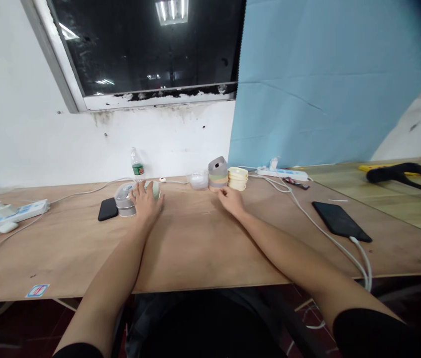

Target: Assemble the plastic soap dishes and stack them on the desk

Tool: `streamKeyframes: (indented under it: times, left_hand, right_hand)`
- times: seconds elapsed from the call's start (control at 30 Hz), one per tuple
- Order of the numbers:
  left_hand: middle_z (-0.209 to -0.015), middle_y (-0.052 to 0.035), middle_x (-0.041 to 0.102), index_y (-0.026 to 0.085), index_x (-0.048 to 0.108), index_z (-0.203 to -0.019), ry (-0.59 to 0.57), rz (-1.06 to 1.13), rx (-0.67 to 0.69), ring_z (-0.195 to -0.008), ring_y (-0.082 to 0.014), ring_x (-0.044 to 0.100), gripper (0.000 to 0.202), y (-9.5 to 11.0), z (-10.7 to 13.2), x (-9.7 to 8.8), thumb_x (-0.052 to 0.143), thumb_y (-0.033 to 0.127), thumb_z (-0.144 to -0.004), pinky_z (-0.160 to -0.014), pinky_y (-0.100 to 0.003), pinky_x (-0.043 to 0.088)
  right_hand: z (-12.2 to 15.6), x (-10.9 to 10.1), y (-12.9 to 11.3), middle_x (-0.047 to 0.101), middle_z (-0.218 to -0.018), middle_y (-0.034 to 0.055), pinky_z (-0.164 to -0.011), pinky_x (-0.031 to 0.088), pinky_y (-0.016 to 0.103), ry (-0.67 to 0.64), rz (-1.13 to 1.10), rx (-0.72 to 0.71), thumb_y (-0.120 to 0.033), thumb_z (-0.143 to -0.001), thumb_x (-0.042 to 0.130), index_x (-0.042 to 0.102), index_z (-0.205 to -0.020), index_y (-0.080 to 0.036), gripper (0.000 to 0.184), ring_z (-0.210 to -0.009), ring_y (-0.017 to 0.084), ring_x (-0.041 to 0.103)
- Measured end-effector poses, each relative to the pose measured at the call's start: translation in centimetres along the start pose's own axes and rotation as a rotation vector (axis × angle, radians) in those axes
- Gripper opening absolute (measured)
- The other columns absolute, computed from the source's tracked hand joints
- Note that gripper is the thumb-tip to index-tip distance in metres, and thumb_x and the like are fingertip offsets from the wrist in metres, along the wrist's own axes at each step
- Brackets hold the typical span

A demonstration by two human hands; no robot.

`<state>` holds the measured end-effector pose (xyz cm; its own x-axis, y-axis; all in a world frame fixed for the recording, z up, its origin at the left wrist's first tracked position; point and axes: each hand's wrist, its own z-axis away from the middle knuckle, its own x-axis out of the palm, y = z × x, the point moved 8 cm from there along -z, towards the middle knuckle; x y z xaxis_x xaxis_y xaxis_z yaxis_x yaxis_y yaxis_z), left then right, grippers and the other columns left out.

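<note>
The white wall point(12, 124) fills the back, stained and flaking below a dark window point(139, 54) that mirrors ceiling lights; a blue sheet point(315, 74) covers its right part. Below runs a brown wooden table point(195, 253), bearing 2 power strips point(285, 173) (1 towards each end) and a cabled black tablet-like device point(339, 221).

Left of middle, the left hand point(145, 201) lies with fingers spread over grey containers point(125, 201) and a pale green piece point(155, 189). The right hand point(231, 200), fingers curled, is at the foot of a grey, green and orange stack point(218, 171), between a clear container point(198, 180) and a cream stack point(237, 179).

The right fingertips are hard to make out, and I cannot tell whether either hand grips. A black object point(400, 174) is cut off at the right edge.
</note>
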<state>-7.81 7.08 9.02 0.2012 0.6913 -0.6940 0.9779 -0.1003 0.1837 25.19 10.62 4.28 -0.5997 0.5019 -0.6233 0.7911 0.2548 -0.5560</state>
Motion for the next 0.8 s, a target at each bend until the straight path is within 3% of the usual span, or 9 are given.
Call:
streamKeyframes:
  times: [0.1,0.23,0.4,0.53,0.67,0.8]
  left_hand:
    - [-0.142,-0.0125,0.043,0.02,0.053,-0.129,-0.068,0.122,0.18,-0.133,-0.031,0.033,0.047,2.6,0.5,0.6,0.048,0.045,-0.089,-0.11,-0.048,0.023]
    - [-0.133,-0.0113,0.052,0.021,0.056,-0.126,-0.366,0.257,0.435,-0.123,-0.0274,0.046,0.047,6.9,3.2,3.9,0.046,0.05,-0.09,-0.106,-0.042,0.033]
    - [-0.14,-0.0142,0.047,0.021,0.05,-0.135,-0.695,0.253,0.506,-0.126,-0.0321,0.046,0.062,8.7,6.5,7.9,0.04,0.062,-0.088,-0.104,-0.047,0.036]
    - [-0.144,-0.0132,0.045,0.021,0.049,-0.136,-0.738,0.284,0.506,-0.129,-0.0318,0.044,0.067,8.3,6.6,8.1,0.039,0.065,-0.087,-0.107,-0.046,0.033]
    - [-0.144,-0.0138,0.045,0.019,0.05,-0.136,-0.742,0.28,0.506,-0.131,-0.032,0.043,0.067,8.1,6.3,7.7,0.04,0.064,-0.087,-0.107,-0.046,0.033]
    - [-0.145,-0.0144,0.044,0.018,0.049,-0.137,-0.763,0.264,0.525,-0.13,-0.0317,0.044,0.067,8.3,6.4,7.5,0.039,0.063,-0.088,-0.108,-0.045,0.033]
  right_hand:
    - [-1.0,-1.7,2.6,0.066,-0.075,0.0046,-0.062,0.034,0.027,0.153,-0.027,0.077,-0.041,-0.086,0.046,0.063,-0.087,-0.019,0.028,-0.068,0.018,0.055]
    - [-2.0,-2.9,5.6,0.063,-0.073,0.0031,-0.064,0.036,0.028,0.267,-0.006,0.158,-0.038,-0.085,0.045,0.057,-0.112,-0.019,0.035,-0.07,0.02,0.056]
    - [-3.4,-3.6,8.2,0.066,-0.084,0.0069,-0.07,0.039,0.033,0.304,0.077,0.215,-0.034,-0.086,0.041,0.046,-0.134,-0.019,0.051,-0.077,0.024,0.057]
    - [-4.5,-3.4,9.7,0.066,-0.095,0.0107,-0.073,0.041,0.035,0.278,0.081,0.217,-0.036,-0.086,0.042,0.045,-0.135,-0.019,0.053,-0.081,0.026,0.058]
    - [-4.6,-2.8,10.6,0.066,-0.089,0.0086,-0.072,0.041,0.034,0.229,0.076,0.249,-0.032,-0.081,0.048,0.054,-0.121,-0.02,0.041,-0.079,0.024,0.057]
    - [-4.4,-2.8,10.8,0.064,-0.085,0.0072,-0.07,0.039,0.032,0.244,0.026,0.271,-0.033,-0.08,0.051,0.054,-0.108,-0.019,0.031,-0.08,0.023,0.057]
